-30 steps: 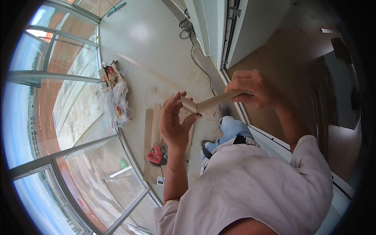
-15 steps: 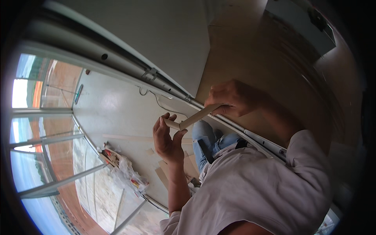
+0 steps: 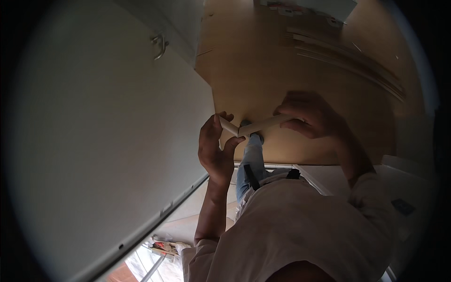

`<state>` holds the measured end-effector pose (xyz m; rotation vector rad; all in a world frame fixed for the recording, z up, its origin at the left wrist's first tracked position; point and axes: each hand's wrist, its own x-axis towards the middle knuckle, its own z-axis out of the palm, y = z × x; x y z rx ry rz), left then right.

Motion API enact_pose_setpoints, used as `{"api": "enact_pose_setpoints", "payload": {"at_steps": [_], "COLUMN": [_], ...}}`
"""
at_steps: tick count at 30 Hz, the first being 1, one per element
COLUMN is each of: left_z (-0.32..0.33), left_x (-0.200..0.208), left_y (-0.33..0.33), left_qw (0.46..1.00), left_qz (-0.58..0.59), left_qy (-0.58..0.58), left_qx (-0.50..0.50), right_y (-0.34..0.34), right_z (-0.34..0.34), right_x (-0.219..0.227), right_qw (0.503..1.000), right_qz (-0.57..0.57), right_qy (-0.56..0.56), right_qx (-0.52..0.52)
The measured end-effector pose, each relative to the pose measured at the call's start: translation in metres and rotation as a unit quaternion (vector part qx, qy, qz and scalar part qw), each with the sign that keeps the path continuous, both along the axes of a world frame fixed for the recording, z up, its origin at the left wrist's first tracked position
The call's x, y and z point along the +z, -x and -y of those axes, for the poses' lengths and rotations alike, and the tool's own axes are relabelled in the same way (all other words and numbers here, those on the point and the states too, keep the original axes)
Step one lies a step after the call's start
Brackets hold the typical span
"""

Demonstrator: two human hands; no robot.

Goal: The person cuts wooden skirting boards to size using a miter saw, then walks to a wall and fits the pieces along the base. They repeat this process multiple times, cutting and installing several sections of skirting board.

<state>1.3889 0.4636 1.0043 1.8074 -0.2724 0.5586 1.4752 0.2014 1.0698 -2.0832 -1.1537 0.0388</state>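
A narrow beige strip [image 3: 260, 125], bent at a sharp angle near its left end, stretches between my two hands. My left hand [image 3: 217, 143] grips the short bent part, with its thumb close to the bend. The longer part is pinched by its far end in my right hand [image 3: 312, 115], which is palm down. I cannot tell what the strip is made of. Below it show my blue-jeaned leg [image 3: 252, 152] and a shoe on the floor.
On the left stands a large pale door [image 3: 112, 122] with a metal handle [image 3: 160, 46]. Long thin strips [image 3: 347, 54] lie on the brown floor [image 3: 244, 56] at the far right. A white box-like piece [image 3: 324, 9] is at the top. Clutter [image 3: 164, 246] lies at the lower left.
My view has turned from the window side to the brown floor, and I have moved through the doorway. Both hands still hold the bent strip.
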Motion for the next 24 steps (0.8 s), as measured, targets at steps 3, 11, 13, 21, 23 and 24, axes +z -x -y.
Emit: {"api": "enact_pose_setpoints", "payload": {"at_steps": [3, 11, 13, 21, 23, 24], "left_z": [0.002, 0.045, 0.049, 0.063, 0.061, 0.061], "left_x": [0.003, 0.054, 0.059, 0.026, 0.022, 0.029], "left_y": [-0.094, -0.291, -0.345, -0.565, -0.622, -0.652], "left_qw": [0.999, 0.984, 0.981, 0.978, 0.980, 0.982], "left_qz": [0.002, -0.026, -0.034, 0.008, 0.028, 0.033], "left_qy": [-0.011, 0.002, 0.008, 0.021, 0.017, 0.009], "left_qx": [-0.041, -0.176, -0.190, -0.208, -0.198, -0.188], "right_y": [-0.070, -0.203, -0.250, -0.466, -0.529, -0.562], "right_z": [0.010, 0.063, 0.066, 0.081, 0.078, 0.077], "right_x": [0.007, 0.041, 0.039, 0.010, 0.004, 0.008], "right_qw": [0.999, 0.984, 0.981, 0.983, 0.985, 0.986], "right_qz": [-0.014, -0.061, -0.052, -0.020, 0.000, 0.011], "right_qy": [-0.004, -0.057, -0.082, -0.090, -0.092, -0.092], "right_qx": [-0.039, -0.157, -0.168, -0.157, -0.146, -0.140]}}
